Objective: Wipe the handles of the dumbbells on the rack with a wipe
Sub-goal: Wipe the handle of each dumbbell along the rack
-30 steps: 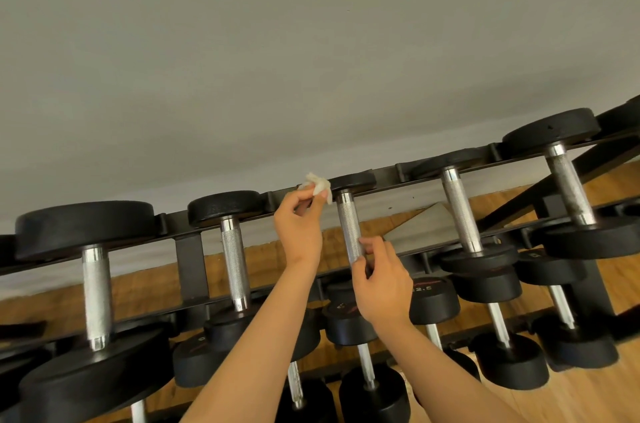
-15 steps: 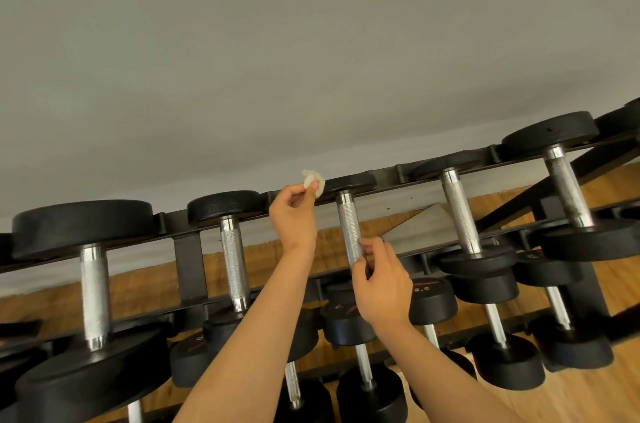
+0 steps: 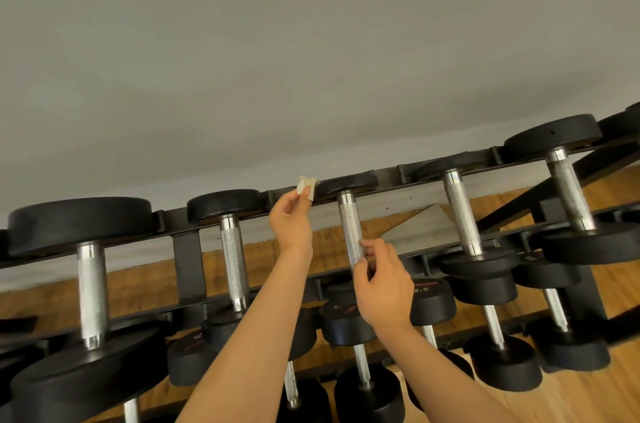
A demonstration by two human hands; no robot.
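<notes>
White and crumpled, the wipe (image 3: 307,185) sat pinched in the fingertips of the left hand (image 3: 290,225), raised beside the far head of the middle dumbbell (image 3: 348,184) on the top tier of the rack (image 3: 188,263). Over the last second it had drifted slightly leftward, off to the side of the knurled steel handle (image 3: 350,228), and it touched no metal. The right hand (image 3: 382,287) had not moved: its fingers (image 3: 363,263) and thumb stayed clamped around the handle's lower end. That suggested the bar was being steadied or turned between strokes while the cloth was readjusted, so wiping on this handle was paused rather than plainly finished.

The right hand covered the handle's near end, and the near head could not be picked out. Both forearms blocked parts of the lower tiers. The rack ran out of view at either edge, so the count of dumbbells left was unknown. Whether any handle was already clean, or the wipe damp, could not be made out.
</notes>
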